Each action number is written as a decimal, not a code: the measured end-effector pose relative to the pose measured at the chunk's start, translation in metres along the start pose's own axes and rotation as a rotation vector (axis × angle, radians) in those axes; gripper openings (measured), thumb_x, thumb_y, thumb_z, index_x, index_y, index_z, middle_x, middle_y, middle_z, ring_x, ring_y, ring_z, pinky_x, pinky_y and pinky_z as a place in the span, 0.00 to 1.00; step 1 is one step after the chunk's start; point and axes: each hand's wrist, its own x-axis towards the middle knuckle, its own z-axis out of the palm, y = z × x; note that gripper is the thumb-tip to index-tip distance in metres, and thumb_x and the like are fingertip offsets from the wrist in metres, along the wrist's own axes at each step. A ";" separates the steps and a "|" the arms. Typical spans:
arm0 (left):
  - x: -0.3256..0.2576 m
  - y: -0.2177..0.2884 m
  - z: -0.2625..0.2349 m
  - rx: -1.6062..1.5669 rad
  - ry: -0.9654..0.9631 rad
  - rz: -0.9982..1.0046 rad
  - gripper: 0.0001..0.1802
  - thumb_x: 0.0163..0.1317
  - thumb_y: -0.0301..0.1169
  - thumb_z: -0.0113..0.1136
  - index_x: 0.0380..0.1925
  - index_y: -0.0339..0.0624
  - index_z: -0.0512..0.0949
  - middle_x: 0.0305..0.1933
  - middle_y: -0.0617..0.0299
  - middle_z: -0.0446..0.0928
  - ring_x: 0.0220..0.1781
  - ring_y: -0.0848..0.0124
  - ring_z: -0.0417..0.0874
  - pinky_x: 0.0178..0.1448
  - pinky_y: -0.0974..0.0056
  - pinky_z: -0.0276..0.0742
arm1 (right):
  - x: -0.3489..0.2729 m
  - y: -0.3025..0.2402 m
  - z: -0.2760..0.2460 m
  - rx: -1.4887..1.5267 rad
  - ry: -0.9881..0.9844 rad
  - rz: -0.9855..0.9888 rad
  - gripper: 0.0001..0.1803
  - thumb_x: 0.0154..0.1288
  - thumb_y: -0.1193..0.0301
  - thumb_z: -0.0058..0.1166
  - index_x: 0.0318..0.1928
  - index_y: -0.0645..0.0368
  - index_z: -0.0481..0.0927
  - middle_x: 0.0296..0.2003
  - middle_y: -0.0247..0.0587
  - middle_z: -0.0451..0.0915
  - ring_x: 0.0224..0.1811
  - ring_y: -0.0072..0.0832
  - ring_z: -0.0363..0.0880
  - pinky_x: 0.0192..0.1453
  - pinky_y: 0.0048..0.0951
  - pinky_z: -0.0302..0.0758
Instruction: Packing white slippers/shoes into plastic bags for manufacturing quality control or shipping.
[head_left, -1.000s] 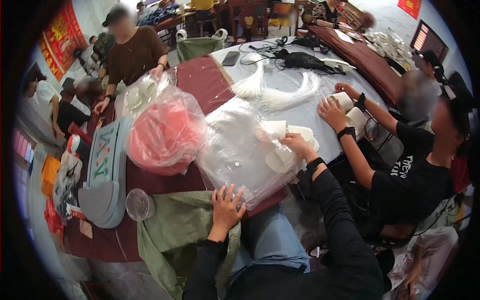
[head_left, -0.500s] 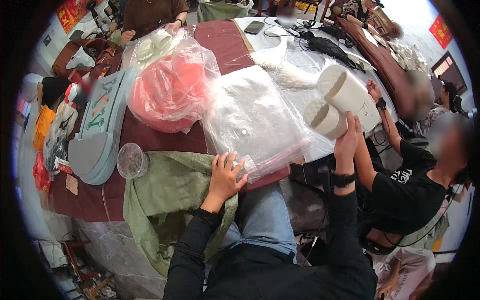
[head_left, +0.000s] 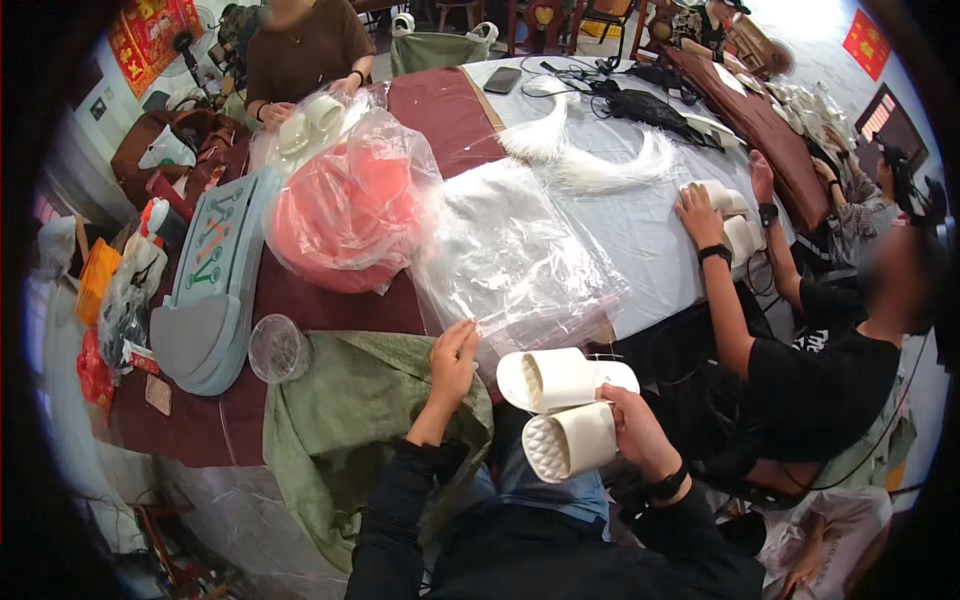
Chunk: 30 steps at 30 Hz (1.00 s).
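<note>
A pair of white slide slippers [head_left: 568, 440] with quilted footbeds is in the grip of my right hand [head_left: 643, 430], above my lap. One slipper lies partly over the other. My left hand [head_left: 452, 370] is at the near edge of a stack of clear plastic bags [head_left: 510, 250], its fingers drawn together on the bag's corner. Whether it lifts one sheet or several I cannot tell. Below that hand, a green woven sack [head_left: 370, 400] drapes over the table edge toward my lap.
A pink bundle in clear plastic [head_left: 345, 220] lies beyond my left hand. Left of it stand a grey-blue folded step [head_left: 205, 290] and a round clear tub [head_left: 280, 348]. White hair-like bundles [head_left: 610, 165] lie farther back. At right, a co-worker's hand [head_left: 700, 215] rests on more white slippers [head_left: 740, 235].
My right hand has brought the slippers from beside the co-worker down to my lap. My left hand's spread fingers have drawn together. The co-worker's hand now rests on other slippers.
</note>
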 end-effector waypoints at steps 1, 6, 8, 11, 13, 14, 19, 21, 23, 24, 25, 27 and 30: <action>0.001 0.004 0.001 -0.024 0.041 0.028 0.15 0.65 0.34 0.52 0.48 0.38 0.79 0.55 0.51 0.75 0.59 0.57 0.71 0.65 0.59 0.61 | 0.001 0.002 0.003 0.005 -0.001 -0.008 0.15 0.70 0.63 0.44 0.45 0.62 0.76 0.38 0.37 0.81 0.38 0.23 0.80 0.43 0.25 0.75; -0.007 0.024 0.001 0.183 0.157 0.307 0.15 0.66 0.33 0.51 0.49 0.43 0.79 0.50 0.54 0.78 0.55 0.54 0.74 0.63 0.54 0.63 | 0.028 0.020 0.007 0.229 -0.025 -0.068 0.20 0.70 0.62 0.43 0.53 0.65 0.71 0.46 0.42 0.79 0.44 0.28 0.79 0.49 0.29 0.74; -0.013 0.018 0.003 0.189 0.125 0.363 0.14 0.66 0.32 0.51 0.49 0.42 0.78 0.50 0.53 0.78 0.55 0.53 0.73 0.64 0.54 0.62 | 0.037 0.022 0.019 0.317 -0.034 -0.135 0.20 0.70 0.62 0.43 0.53 0.64 0.70 0.49 0.43 0.77 0.48 0.32 0.77 0.54 0.32 0.73; -0.020 0.022 0.007 0.258 0.154 0.420 0.13 0.65 0.30 0.52 0.47 0.42 0.79 0.50 0.53 0.78 0.56 0.52 0.71 0.64 0.54 0.62 | 0.034 0.023 0.013 0.309 0.032 -0.216 0.20 0.70 0.63 0.42 0.53 0.66 0.71 0.46 0.44 0.78 0.48 0.32 0.78 0.54 0.32 0.73; -0.024 0.027 0.004 0.257 0.129 0.412 0.13 0.65 0.30 0.52 0.47 0.42 0.79 0.50 0.54 0.78 0.57 0.51 0.71 0.64 0.54 0.61 | 0.040 0.026 0.010 0.336 0.041 -0.254 0.20 0.70 0.63 0.41 0.52 0.66 0.71 0.45 0.45 0.78 0.47 0.32 0.79 0.52 0.31 0.75; -0.028 0.024 0.004 0.253 0.132 0.403 0.14 0.65 0.32 0.52 0.48 0.44 0.79 0.51 0.54 0.77 0.58 0.51 0.69 0.65 0.53 0.60 | 0.035 0.022 0.017 0.293 0.056 -0.308 0.20 0.71 0.62 0.40 0.53 0.67 0.70 0.46 0.46 0.79 0.46 0.32 0.80 0.51 0.30 0.76; -0.033 0.024 0.007 0.256 0.073 0.351 0.17 0.63 0.39 0.53 0.49 0.49 0.79 0.54 0.56 0.76 0.60 0.51 0.68 0.65 0.50 0.57 | 0.043 0.025 0.012 0.287 0.009 -0.307 0.22 0.72 0.61 0.39 0.54 0.66 0.70 0.47 0.47 0.79 0.46 0.31 0.80 0.51 0.30 0.76; -0.035 0.040 0.011 0.425 0.088 0.398 0.21 0.58 0.44 0.58 0.49 0.50 0.78 0.54 0.58 0.76 0.60 0.52 0.67 0.65 0.48 0.55 | 0.059 0.035 0.002 0.327 0.023 -0.289 0.22 0.71 0.60 0.39 0.54 0.66 0.70 0.46 0.47 0.79 0.46 0.31 0.80 0.50 0.30 0.76; -0.039 0.055 0.005 0.539 0.145 0.464 0.23 0.52 0.46 0.63 0.47 0.51 0.79 0.47 0.60 0.76 0.57 0.55 0.69 0.62 0.47 0.56 | 0.068 0.038 0.017 0.276 0.051 -0.265 0.23 0.72 0.59 0.40 0.56 0.65 0.69 0.45 0.45 0.79 0.46 0.32 0.80 0.51 0.32 0.76; -0.037 0.053 0.008 0.521 0.136 0.483 0.21 0.52 0.42 0.63 0.46 0.49 0.79 0.44 0.59 0.75 0.54 0.56 0.70 0.60 0.49 0.59 | 0.074 0.043 0.010 0.278 0.006 -0.230 0.23 0.71 0.59 0.38 0.56 0.64 0.68 0.47 0.45 0.78 0.46 0.32 0.79 0.52 0.32 0.75; -0.038 0.048 0.006 0.517 0.142 0.485 0.19 0.52 0.39 0.64 0.45 0.47 0.80 0.42 0.58 0.75 0.51 0.56 0.71 0.57 0.50 0.62 | 0.077 0.043 0.019 0.272 -0.058 -0.179 0.23 0.71 0.60 0.37 0.57 0.63 0.68 0.48 0.44 0.78 0.46 0.31 0.79 0.54 0.33 0.74; -0.034 0.042 0.013 0.444 0.126 0.491 0.17 0.52 0.34 0.64 0.44 0.45 0.80 0.41 0.57 0.74 0.49 0.57 0.72 0.55 0.52 0.64 | 0.080 0.043 0.025 0.321 -0.085 -0.218 0.23 0.72 0.60 0.36 0.57 0.63 0.67 0.50 0.44 0.77 0.48 0.32 0.79 0.55 0.33 0.74; -0.026 0.037 0.019 0.373 0.132 0.461 0.15 0.52 0.27 0.63 0.42 0.41 0.81 0.41 0.56 0.73 0.45 0.57 0.72 0.51 0.56 0.68 | 0.076 0.039 0.033 0.374 -0.135 -0.246 0.23 0.72 0.60 0.37 0.58 0.64 0.67 0.50 0.45 0.77 0.49 0.33 0.79 0.55 0.34 0.75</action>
